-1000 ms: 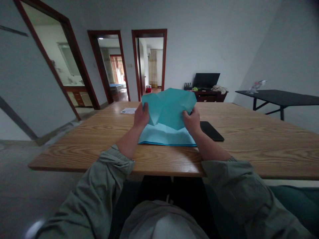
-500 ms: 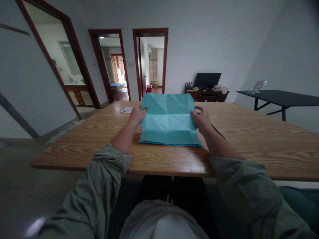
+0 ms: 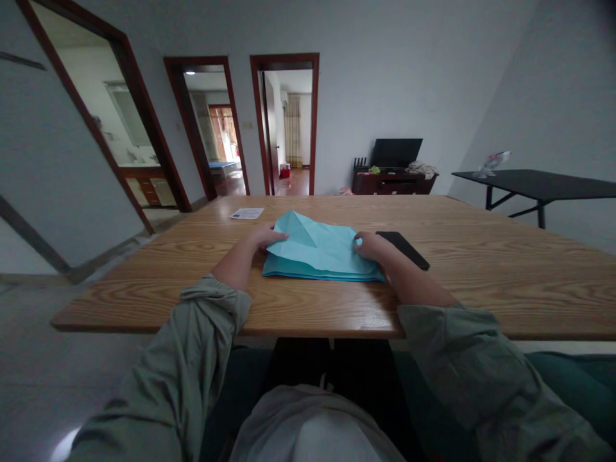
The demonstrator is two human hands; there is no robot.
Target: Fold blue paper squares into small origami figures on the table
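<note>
- Head view: a folded turquoise paper sheet (image 3: pixel 317 253) lies flat on the wooden table (image 3: pixel 457 301), its paler upper layer creased into a point, a darker layer showing along the near edge.
- The left hand (image 3: pixel 264 237) rests open on the sheet's left side, fingers lying across the upper layer, not closed on it.
- The right hand (image 3: pixel 370 245) rests on the sheet's right edge, fingers lightly curled and open, with no pinch showing.
- A black phone (image 3: pixel 403 249) lies just right of the sheet, beside the right hand.
- A small white leaflet (image 3: pixel 247 213) lies on the table beyond the sheet, to its left.
- Well beyond the sheet, to the right, a dark cabinet (image 3: pixel 389 183) holds a black monitor (image 3: pixel 397 153).
- Further right of the sheet stands a black table (image 3: pixel 534 178).
</note>
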